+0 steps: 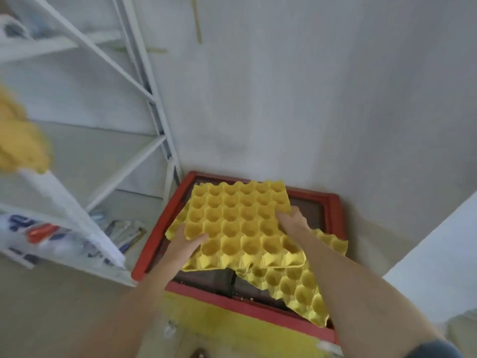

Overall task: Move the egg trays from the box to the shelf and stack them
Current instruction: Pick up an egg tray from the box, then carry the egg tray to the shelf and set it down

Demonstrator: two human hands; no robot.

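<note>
A yellow egg tray (237, 223) is held over the red-rimmed box (333, 202), which stands on the floor against the wall. My left hand (184, 242) grips the tray's left edge, thumb on top. My right hand (293, 220) grips its right edge. Under it, more yellow trays (296, 285) lie askew in the box, one sticking out over the front right rim. A blurred stack of yellow trays (18, 140) sits on the white shelf (74, 210) at the far left.
The white metal shelf frame (152, 99) stands left of the box, with packets (124, 233) on its lowest level. A grey wall (309, 99) rises behind the box. A white surface (438, 254) juts in at the right.
</note>
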